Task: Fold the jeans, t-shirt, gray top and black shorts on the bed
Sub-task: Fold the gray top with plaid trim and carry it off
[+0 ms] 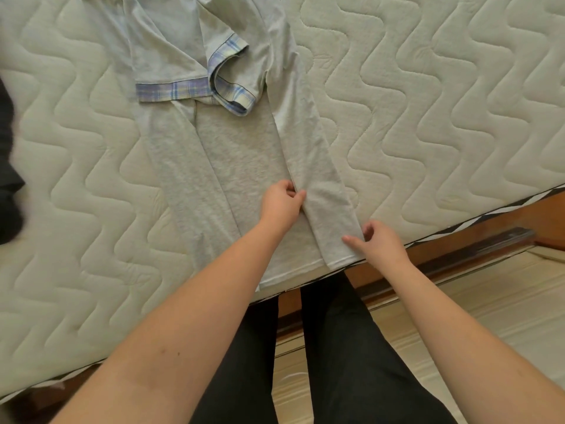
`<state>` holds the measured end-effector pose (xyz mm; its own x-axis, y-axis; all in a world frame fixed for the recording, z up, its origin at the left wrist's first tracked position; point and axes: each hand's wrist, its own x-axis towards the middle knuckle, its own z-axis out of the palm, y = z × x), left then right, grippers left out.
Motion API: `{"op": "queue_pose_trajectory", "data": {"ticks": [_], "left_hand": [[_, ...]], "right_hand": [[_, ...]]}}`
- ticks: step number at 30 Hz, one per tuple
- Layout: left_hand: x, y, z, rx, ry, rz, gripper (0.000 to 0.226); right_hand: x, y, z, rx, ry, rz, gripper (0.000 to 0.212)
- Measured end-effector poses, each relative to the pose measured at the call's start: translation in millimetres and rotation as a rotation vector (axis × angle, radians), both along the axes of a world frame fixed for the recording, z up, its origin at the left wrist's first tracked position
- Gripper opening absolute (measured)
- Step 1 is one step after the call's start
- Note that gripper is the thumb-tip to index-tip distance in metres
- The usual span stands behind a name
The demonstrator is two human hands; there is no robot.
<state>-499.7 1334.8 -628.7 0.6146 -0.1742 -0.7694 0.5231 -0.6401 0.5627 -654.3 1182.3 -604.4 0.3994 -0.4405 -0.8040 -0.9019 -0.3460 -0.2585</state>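
Centrally, a gray top (244, 166) lies flat on a quilted mattress (428, 117), its hem at the bed's near edge and its neck end running toward twelve o'clock. Both long sides are folded inward, and two short sleeves with blue plaid cuffs (195, 87) overlap across the upper part. The left hand (281, 203) has fingers curled, pinching the inner edge of the right-side flap near the middle. The right hand (379, 243), at four o'clock from it, pinches the flap's outer edge near the hem, fingers loosely curled. At nine o'clock, dark fabric (7, 179) sits at the frame's edge, blurred. Below the mattress show a wooden bed frame (458, 228) and the person's black trousers (336, 347).
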Motion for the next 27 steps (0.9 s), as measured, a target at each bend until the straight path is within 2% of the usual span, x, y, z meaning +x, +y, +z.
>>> {"op": "queue_pose_trajectory", "data": {"ticks": [4, 8, 12, 14, 18, 21, 24, 27], "left_hand": [[-8.8, 6.6, -1.5, 0.044, -0.092, 0.03, 0.014], [-9.3, 9.0, -1.8, 0.111, -0.146, -0.044, 0.016], [-2.8, 15.2, -0.8, 0.209, -0.209, -0.173, 0.023], [5.3, 16.0, 0.1, 0.176, -0.203, -0.149, 0.019], [32.5, 5.7, 3.6, -0.008, -0.104, 0.061, 0.025], [60.0, -7.8, 5.5, -0.057, -0.076, 0.184, 0.022], [83.0, -14.8, 4.3, -0.005, -0.145, 0.163, 0.013], [91.5, -10.0, 1.5, 0.091, -0.185, 0.074, 0.011]], "right_hand": [[1.5, -2.9, -1.5, 0.049, -0.029, -0.06, 0.041], [1.9, -0.6, -2.9, 0.059, 0.008, 0.029, 0.035], [3.0, 6.1, -0.8, -0.138, 0.073, 0.221, 0.033], [4.4, 7.4, 0.3, -0.215, 0.107, 0.27, 0.038], [15.3, 4.4, -3.2, -0.172, -0.022, 0.173, 0.036], [35.4, 2.3, -6.4, -0.116, -0.149, 0.049, 0.034], [57.5, 2.5, -9.0, -0.107, -0.192, -0.029, 0.031], [70.8, 3.2, -10.1, -0.172, -0.116, 0.029, 0.028]]}}
